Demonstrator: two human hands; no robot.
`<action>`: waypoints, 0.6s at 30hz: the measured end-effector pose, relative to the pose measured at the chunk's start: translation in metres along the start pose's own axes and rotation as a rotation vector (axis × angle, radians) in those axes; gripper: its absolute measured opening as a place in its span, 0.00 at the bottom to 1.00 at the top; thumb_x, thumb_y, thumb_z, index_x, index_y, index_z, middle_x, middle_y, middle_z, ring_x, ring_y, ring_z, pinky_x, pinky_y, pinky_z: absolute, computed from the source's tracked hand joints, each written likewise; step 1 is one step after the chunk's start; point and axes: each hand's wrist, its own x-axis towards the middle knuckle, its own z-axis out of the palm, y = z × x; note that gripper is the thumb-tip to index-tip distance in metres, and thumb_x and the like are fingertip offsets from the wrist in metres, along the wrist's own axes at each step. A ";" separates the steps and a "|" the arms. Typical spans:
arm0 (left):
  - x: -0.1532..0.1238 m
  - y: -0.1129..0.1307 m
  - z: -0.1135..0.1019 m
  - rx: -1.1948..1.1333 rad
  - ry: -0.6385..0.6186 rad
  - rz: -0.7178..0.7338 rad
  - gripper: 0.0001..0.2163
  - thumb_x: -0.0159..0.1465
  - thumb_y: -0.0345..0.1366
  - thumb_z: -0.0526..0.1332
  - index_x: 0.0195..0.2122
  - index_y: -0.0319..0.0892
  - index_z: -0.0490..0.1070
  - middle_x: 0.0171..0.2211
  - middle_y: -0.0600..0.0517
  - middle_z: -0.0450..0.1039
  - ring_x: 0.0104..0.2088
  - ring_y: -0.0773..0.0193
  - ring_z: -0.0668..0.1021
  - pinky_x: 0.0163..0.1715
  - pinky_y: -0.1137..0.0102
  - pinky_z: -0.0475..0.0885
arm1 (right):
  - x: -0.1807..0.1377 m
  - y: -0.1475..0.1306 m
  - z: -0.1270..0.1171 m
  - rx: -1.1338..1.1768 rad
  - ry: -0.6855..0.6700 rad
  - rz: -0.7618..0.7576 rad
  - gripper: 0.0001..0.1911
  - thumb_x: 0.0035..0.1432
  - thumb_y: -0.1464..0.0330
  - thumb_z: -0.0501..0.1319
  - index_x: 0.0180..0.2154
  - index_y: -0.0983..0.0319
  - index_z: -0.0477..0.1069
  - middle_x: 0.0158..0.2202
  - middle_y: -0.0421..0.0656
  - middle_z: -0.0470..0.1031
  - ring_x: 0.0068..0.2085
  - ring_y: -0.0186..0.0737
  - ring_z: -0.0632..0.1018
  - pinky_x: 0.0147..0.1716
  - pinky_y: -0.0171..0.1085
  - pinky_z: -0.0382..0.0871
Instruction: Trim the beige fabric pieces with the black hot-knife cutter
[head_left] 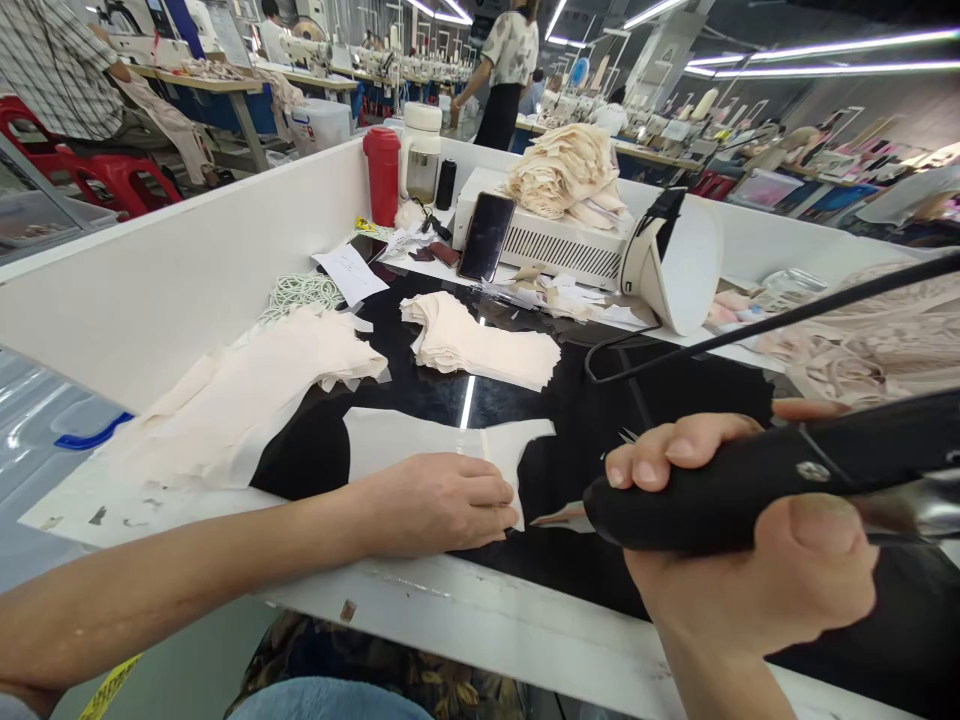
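Observation:
My left hand (442, 503) is on the right end of a white fabric piece (397, 440), fingers together and bent down at its edge; the thumb is hidden. In my right hand (750, 570) is what looks like an iron (697, 500), gripped by its thick black handle. Its narrow pointed tip stops just right of the fabric, close to my left fingertips. Beyond the piece lies a stack of cream fabric pieces (487, 345), and a larger cream pile (255, 390) spreads to the left. Everything rests on a black work surface (570, 430).
Low white walls (187, 270) enclose the table. Along the back stand a red cup (382, 178), a jug (421, 155), a phone (487, 237) and a white lamp shade (686, 265). A black cable or rod (750, 335) crosses at right. Other people work behind.

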 end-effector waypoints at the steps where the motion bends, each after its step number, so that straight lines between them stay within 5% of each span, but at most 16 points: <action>1: 0.000 0.000 -0.001 -0.001 -0.005 0.000 0.10 0.83 0.30 0.61 0.49 0.35 0.83 0.43 0.46 0.84 0.48 0.60 0.86 0.59 0.69 0.82 | 0.000 0.001 0.001 0.004 -0.001 -0.006 0.26 0.51 0.57 0.83 0.48 0.53 0.76 0.28 0.31 0.79 0.22 0.38 0.76 0.20 0.39 0.76; 13: -0.001 0.000 -0.003 -0.025 -0.007 -0.001 0.10 0.84 0.30 0.60 0.50 0.36 0.82 0.44 0.46 0.84 0.48 0.60 0.86 0.60 0.68 0.82 | -0.006 0.007 0.011 0.001 -0.008 -0.035 0.27 0.53 0.56 0.82 0.48 0.54 0.74 0.28 0.31 0.78 0.21 0.38 0.77 0.20 0.37 0.74; 18: -0.002 0.000 -0.003 -0.020 -0.014 -0.007 0.09 0.83 0.30 0.61 0.50 0.37 0.83 0.45 0.46 0.85 0.49 0.61 0.86 0.60 0.68 0.83 | -0.006 0.005 0.012 -0.043 -0.014 -0.035 0.22 0.57 0.62 0.78 0.49 0.55 0.73 0.28 0.32 0.78 0.22 0.37 0.77 0.21 0.37 0.74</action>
